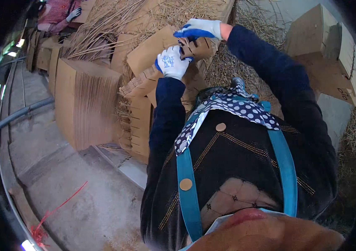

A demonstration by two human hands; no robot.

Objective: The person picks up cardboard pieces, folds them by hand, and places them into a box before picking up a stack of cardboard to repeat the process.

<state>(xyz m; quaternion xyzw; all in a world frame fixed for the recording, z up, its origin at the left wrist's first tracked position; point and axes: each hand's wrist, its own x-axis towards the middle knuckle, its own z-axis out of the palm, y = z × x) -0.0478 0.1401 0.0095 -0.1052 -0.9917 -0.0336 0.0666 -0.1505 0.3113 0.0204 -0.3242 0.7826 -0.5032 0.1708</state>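
Both my hands wear white gloves with blue-coated palms. My left hand (173, 62) is closed on a slotted cardboard sheet (203, 48), its fingers curled over the near side. Just above and to the right, my right hand (199, 29) is at the same sheet's far edge, fingers bent with thin brown strips below them. Its grip is partly hidden, but it seems closed on the cardboard. A wider cardboard piece (146, 52) lies left of my hands, with a notched strip (140, 82) beneath.
A tall stack of cardboard sheets (90, 104) stands to the left. Cardboard boxes (311, 50) are at the right. Thin cardboard scraps (102, 27) cover the work surface and floor. Red string (40, 232) lies lower left. Another person's gloved hand (73, 14) shows at the upper left.
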